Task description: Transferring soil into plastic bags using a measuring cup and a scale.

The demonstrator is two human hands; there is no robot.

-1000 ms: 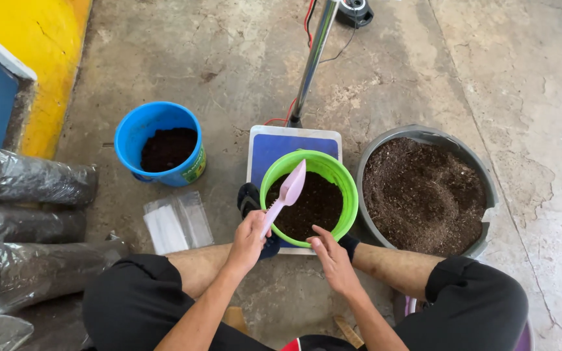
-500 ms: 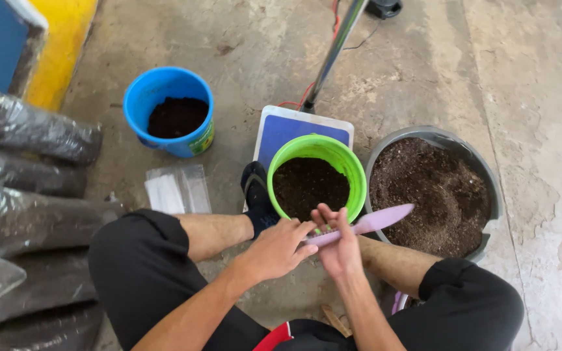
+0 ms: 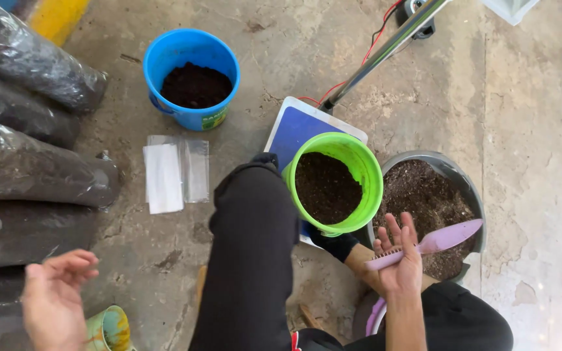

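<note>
My right hand (image 3: 398,263) holds a pale pink scoop (image 3: 437,242) across its palm, the blade pointing right over a grey basin of soil (image 3: 466,188). Just left of that hand stands a green bucket (image 3: 373,179) part full of dark soil, on a blue-topped scale (image 3: 297,127). My left hand (image 3: 53,299) hovers low at the left with fingers apart and nothing in it, beside a small colourful cup (image 3: 108,328). My black-clad knee (image 3: 252,240) lies between the two hands.
A blue bucket (image 3: 164,58) with dark soil stands at the back. Clear flat plastic bags (image 3: 177,172) lie on the concrete. Several filled dark soil bags (image 3: 27,169) are piled at the left. A metal pole (image 3: 391,42) and red wires rise behind the scale.
The scoop went from my left hand to my right hand. My left hand then swung away to the lower left. The view shifted left, showing more soil bags.
</note>
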